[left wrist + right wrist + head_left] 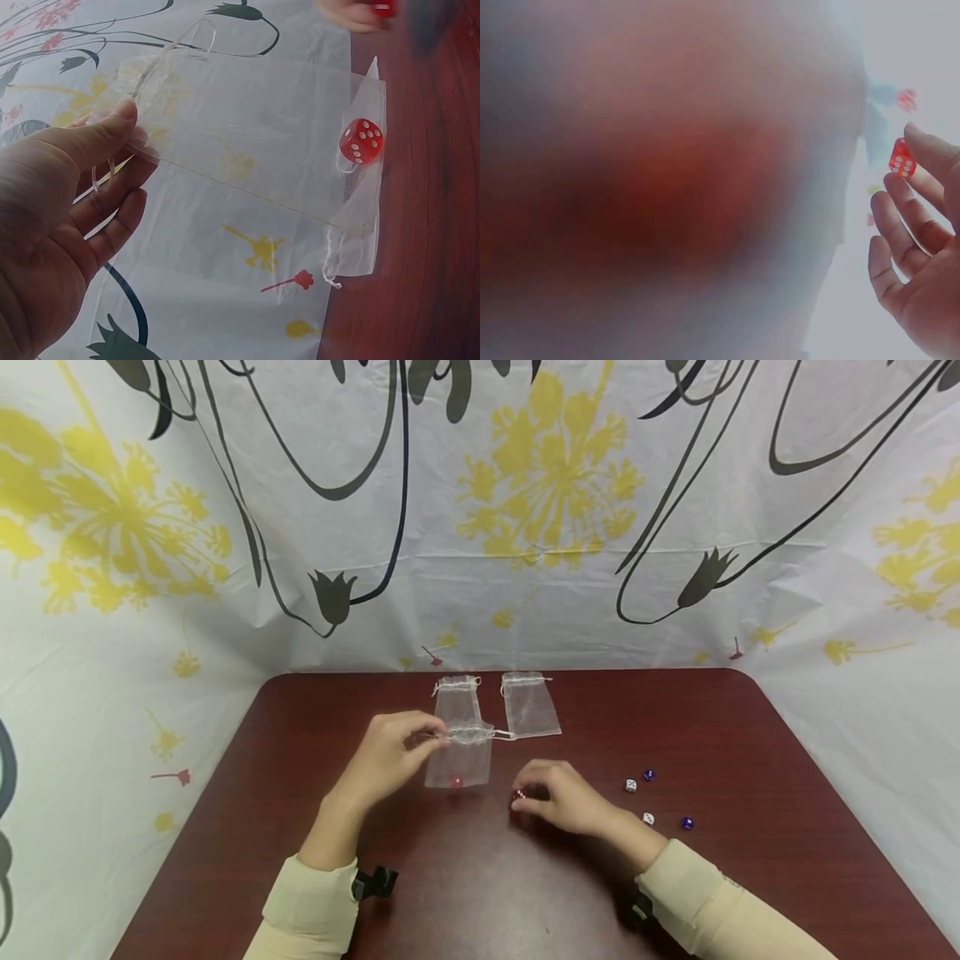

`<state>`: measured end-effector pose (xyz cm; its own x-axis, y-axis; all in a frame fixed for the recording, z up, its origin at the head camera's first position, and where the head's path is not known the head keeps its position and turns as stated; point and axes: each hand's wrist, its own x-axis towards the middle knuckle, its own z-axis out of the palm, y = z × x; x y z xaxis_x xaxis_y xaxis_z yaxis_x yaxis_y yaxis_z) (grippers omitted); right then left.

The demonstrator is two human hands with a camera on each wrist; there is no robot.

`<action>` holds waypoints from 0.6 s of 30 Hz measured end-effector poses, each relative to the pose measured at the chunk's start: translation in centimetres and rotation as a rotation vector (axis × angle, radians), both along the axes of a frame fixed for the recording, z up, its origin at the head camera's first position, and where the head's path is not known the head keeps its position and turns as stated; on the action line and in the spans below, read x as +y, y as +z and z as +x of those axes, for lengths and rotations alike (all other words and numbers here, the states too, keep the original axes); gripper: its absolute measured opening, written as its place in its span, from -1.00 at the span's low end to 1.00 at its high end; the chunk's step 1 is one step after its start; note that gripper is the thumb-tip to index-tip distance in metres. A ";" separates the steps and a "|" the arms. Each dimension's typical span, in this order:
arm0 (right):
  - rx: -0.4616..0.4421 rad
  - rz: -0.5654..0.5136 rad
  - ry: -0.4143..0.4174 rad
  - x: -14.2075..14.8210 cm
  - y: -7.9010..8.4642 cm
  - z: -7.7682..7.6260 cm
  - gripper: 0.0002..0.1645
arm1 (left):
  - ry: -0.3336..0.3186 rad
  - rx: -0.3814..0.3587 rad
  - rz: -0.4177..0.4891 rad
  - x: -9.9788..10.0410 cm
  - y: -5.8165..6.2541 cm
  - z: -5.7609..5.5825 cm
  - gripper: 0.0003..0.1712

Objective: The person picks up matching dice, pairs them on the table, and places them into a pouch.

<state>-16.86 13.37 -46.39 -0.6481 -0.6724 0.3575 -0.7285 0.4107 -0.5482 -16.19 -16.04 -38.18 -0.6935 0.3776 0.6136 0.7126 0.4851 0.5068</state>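
Left hand (pixel 392 750) pinching a bag (pixel 471 762), red die (pixel 361 141) inside, right hand (pixel 564 798) pinching another die (pixel 901 158), two bags (pixel 531 706) near the far edge of the worktop (pixel 465 868)

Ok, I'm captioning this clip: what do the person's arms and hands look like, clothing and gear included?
On the left is a beige fabric sleeve, with a small, boxy black device near its end; on the right, a matching beige fabric sleeve with a dark device near its end. The left hand and right hand are bare.
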 end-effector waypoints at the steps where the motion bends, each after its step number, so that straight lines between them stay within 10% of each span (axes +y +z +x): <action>1: -0.003 -0.014 -0.007 0.1 0.5 -0.2 -0.89 | -0.003 -0.003 0.000 0.0 0.0 0.0 -0.85; 18: 0.064 -0.073 -0.091 0.6 9.9 -2.8 -0.85 | -0.001 -0.018 0.004 0.4 -0.1 -0.2 -0.85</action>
